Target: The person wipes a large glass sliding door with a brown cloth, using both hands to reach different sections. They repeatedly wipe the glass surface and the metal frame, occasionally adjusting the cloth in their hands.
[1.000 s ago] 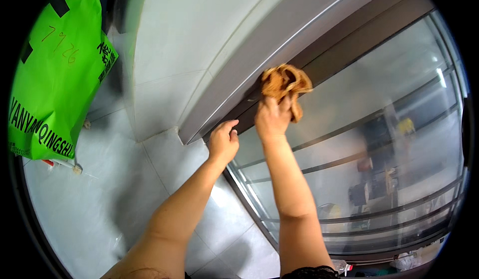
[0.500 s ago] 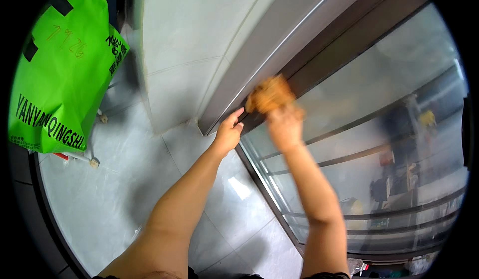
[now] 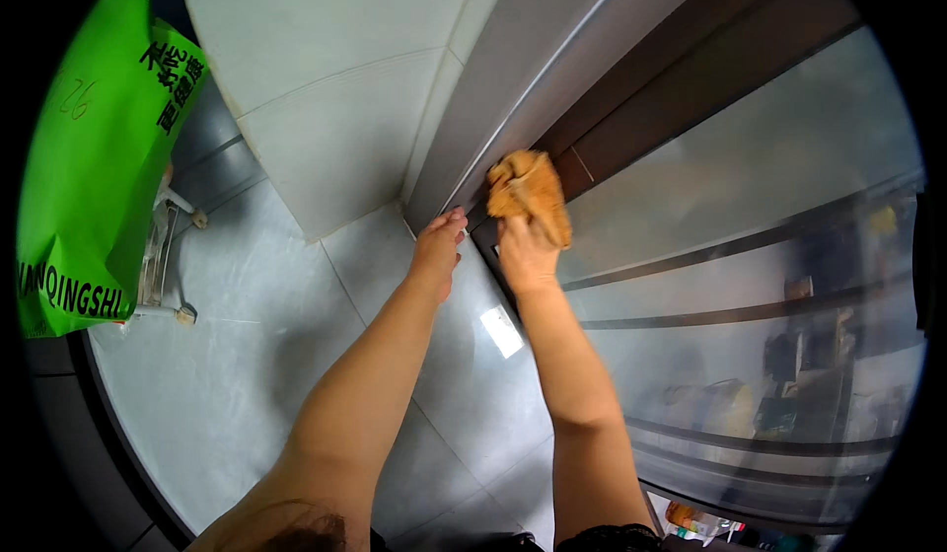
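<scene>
A bright green bag [image 3: 99,177] filled the far left of the frame, beside a white wheeled rack [image 3: 158,261] on pale, glossy floor tiles [image 3: 266,295]. A white tiled wall [image 3: 326,69] rose at upper centre-left, meeting a grey door frame [image 3: 513,78]. At centre, the left hand [image 3: 435,256] had its fingers half-curled near the frame's foot; contact was unclear. Just right, the right hand's [image 3: 528,259] fingers gripped an orange cloth [image 3: 538,195] at a dark brown rail [image 3: 671,98]. Dark-barred, reflective glass [image 3: 691,197] spanned the right.
</scene>
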{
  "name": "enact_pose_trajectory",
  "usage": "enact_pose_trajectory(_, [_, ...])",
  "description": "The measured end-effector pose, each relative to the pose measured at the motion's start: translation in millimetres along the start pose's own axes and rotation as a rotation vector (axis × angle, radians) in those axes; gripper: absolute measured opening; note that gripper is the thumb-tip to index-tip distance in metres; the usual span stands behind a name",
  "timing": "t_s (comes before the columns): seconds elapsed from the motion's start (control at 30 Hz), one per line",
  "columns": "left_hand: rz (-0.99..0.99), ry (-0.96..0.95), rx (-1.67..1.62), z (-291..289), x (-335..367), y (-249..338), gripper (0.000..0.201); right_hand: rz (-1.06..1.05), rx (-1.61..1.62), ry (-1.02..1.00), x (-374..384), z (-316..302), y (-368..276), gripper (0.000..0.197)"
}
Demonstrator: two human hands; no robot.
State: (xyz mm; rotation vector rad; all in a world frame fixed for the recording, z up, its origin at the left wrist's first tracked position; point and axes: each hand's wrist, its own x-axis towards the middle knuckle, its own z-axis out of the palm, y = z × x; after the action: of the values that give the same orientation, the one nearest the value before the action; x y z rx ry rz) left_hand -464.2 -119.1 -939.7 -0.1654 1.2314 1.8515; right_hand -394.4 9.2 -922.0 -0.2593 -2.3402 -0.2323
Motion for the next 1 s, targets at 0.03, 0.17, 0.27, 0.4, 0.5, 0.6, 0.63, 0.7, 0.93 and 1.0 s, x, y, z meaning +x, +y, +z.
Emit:
enact_pose_trajectory(0.03, [0.005,0.015,0.013,-4.5,0.0,0.6,0.052,0.005,0.028,-0.059,-23.2,21.4,-2.6,0.014])
enact_pose_trajectory(0.17, [0.020,-0.025,0.041,-4.4,1.3,-7.0,0.055,-0.079,-0.033,-0.752,-115.8,91.3,3.1,0.019])
enact_pose_trajectory(0.27, [0.026,-0.064,0.071,0.6,-1.6,-7.0,0.055,-0.225,-0.157,-0.963,-130.2,92.9,0.6,0.022])
enact_pose_trajectory(0.4, [0.042,-0.058,0.032,8.5,0.1,-13.4,0.054,-0.357,-0.290,-0.986,-90.6,13.3,16.3,0.024])
enact_pose_trajectory(0.5, [0.076,-0.069,-0.007,23.3,-0.1,-13.4,0.055,-0.255,-0.340,-0.616,-22.9,-77.1,36.3,0.022])
enact_pose_trajectory(0.6, [0.114,-0.142,-0.008,30.9,-0.5,-12.5,0.064,-0.196,-0.509,-0.118,61.8,-133.2,42.4,0.035])
enact_pose_trajectory(0.63, [0.141,-0.144,-0.019,28.7,-3.0,-7.7,0.066,-0.152,-0.597,-0.029,89.0,-147.1,39.4,0.042])
enact_pose_trajectory(0.7, [0.158,-0.140,-0.039,29.6,-8.2,-2.9,0.075,-0.173,-0.596,0.172,117.8,-152.5,20.2,0.029])
enact_pose_trajectory(0.93, [0.098,-0.052,-0.052,28.5,-3.0,-10.1,0.080,-0.218,-0.454,-0.753,-71.1,-16.7,14.9,0.027])
enact_pose_trajectory(1.0, [0.102,-0.087,0.046,22.7,-12.3,-5.3,0.082,-0.322,-0.442,-0.873,-96.1,4.6,9.4,0.028])
